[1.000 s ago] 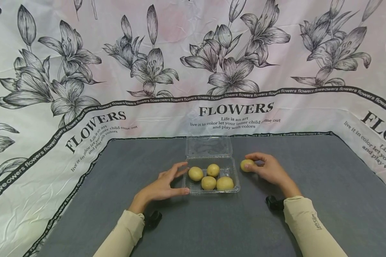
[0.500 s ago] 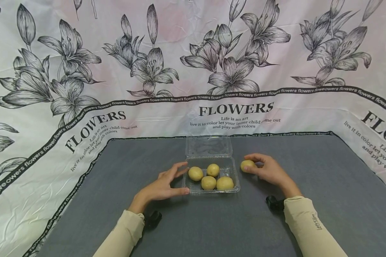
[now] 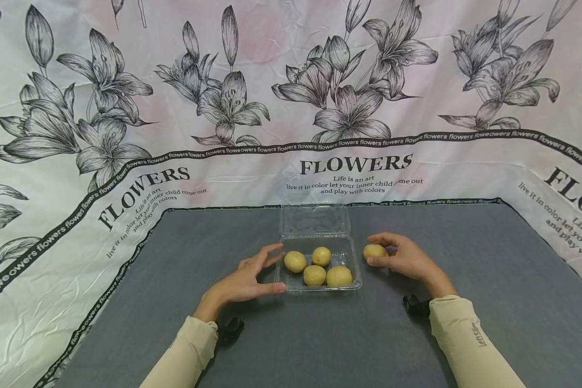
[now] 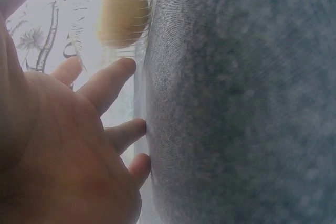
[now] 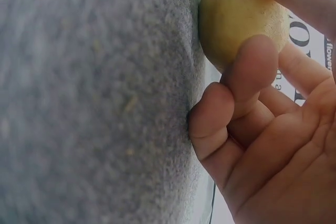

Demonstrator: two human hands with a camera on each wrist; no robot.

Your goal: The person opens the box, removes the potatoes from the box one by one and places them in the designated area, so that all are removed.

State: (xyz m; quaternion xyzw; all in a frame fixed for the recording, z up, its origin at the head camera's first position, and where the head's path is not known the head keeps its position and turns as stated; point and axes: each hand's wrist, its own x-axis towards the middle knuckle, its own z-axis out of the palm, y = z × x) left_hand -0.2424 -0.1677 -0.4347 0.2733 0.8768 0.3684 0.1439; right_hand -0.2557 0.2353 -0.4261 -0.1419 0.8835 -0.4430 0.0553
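Observation:
A clear plastic clamshell box (image 3: 296, 285) stands on the grey table with its lid (image 3: 315, 221) raised at the back. Several yellow lemons (image 3: 314, 276) lie in it. My left hand (image 3: 244, 280) is at the box's left side, fingers and thumb spread along that wall; in the left wrist view a lemon (image 4: 123, 14) shows through the plastic above the fingertips. To the right of the box, my right hand (image 3: 407, 258) holds another lemon (image 3: 374, 251) between thumb and fingers. In the right wrist view this lemon (image 5: 231, 14) sits at the table surface, its far side hidden.
The grey tabletop (image 3: 320, 339) spreads out around the box. Behind it hangs a white cloth (image 3: 252, 178) with flower prints and lettering, close behind the raised lid. Black wrist devices (image 3: 415, 306) are worn under both forearms.
My right thumb has slid slightly lower and left over the lemon, which has shifted a touch toward me. The left hand, the box and the lemons in it stay put.

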